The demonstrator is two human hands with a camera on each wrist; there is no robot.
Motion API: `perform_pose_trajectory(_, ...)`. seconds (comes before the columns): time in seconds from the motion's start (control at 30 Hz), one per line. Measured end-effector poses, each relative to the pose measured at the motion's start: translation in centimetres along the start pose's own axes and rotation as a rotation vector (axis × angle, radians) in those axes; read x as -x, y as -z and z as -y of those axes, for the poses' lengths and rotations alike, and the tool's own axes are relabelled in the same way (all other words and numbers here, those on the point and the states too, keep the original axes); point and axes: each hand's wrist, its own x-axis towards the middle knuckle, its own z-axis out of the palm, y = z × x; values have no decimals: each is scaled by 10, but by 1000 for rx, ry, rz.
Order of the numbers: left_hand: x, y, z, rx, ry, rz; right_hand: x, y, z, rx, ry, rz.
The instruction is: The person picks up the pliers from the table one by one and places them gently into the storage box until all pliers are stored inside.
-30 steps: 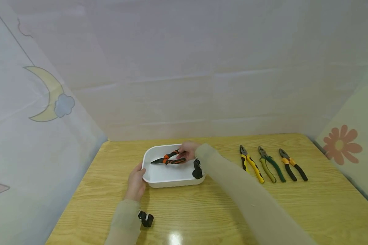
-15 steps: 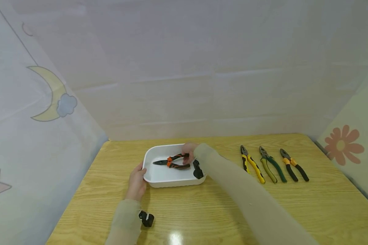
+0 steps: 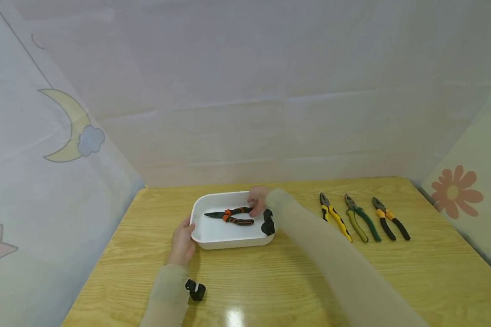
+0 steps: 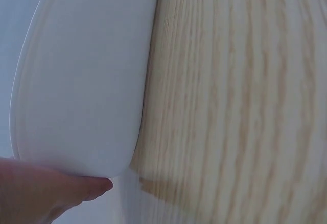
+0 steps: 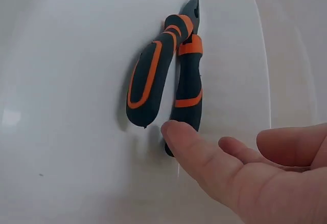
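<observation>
The fingers (image 5: 186, 144) of the right hand (image 5: 268, 183) are apart from the thumb and clamped on nothing; in the right wrist view one fingertip lies across the end of a handle, though whether it presses there I cannot tell. That handle belongs to the black and orange pliers (image 3: 228, 213), which lie in the white tray (image 3: 214, 234) near the middle of the head view, nose toward the left of the frame, handles spread. They look like metal with coated grips, so they are probably stiff, hard to damage and heaviest toward the nose. The best hold seems to be round both handles just behind the joint; a pinch at one handle end would likely let the nose droop and the legs swing. The grips should hold well, while the smooth tray floor may let them skid. The tray looks like light, stiff plastic; the left hand (image 3: 182, 240) holds its left end, thumb at the rim, a sensible place to steady it against sliding on the counter (image 3: 237, 281). Toward the right of the frame lie three more pliers (image 3: 353, 210).
</observation>
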Motion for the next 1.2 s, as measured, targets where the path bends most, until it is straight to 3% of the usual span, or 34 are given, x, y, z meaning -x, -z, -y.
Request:
perform_pose_trajectory(0.03, 0, 0, 0, 1, -1, 1, -4, 2, -2, -176, -41, -32)
perform_pose_trajectory(0.1, 0, 0, 0, 3, 3, -4, 11, 3, 0, -233, -41, -27)
perform_pose_trajectory(0.17, 1, 0, 0, 4, 2, -8, 67, -4, 14, -284, -30, 32)
perform_pose_trajectory(0.33, 1, -1, 0, -4, -4, -13, 228, -41, 54, -402, -14, 67)
perform_pose_trajectory(0.37, 1, -1, 0, -7, -3, -14, 255, -48, 60, -414, -7, 69)
perform_pose_trajectory(0.43, 1, -1, 0, -9, -1, -16, 286, -54, 64, -443, 19, 103)
perform_pose_trajectory(0.5, 1, -2, 1, -6, 5, -19, 302, -55, 63, -462, 50, 150)
perform_pose_trajectory(0.6, 1, -2, 1, 6, 9, -27, 311, -52, 58, -501, 88, 193)
perform_pose_trajectory(0.97, -1, -1, -1, 26, 22, -39, 332, -45, 44, -559, 195, 222)
perform_pose_trajectory(1.2, -2, -2, -3, 9, 23, -36, 345, -42, 34, -502, 256, 189)
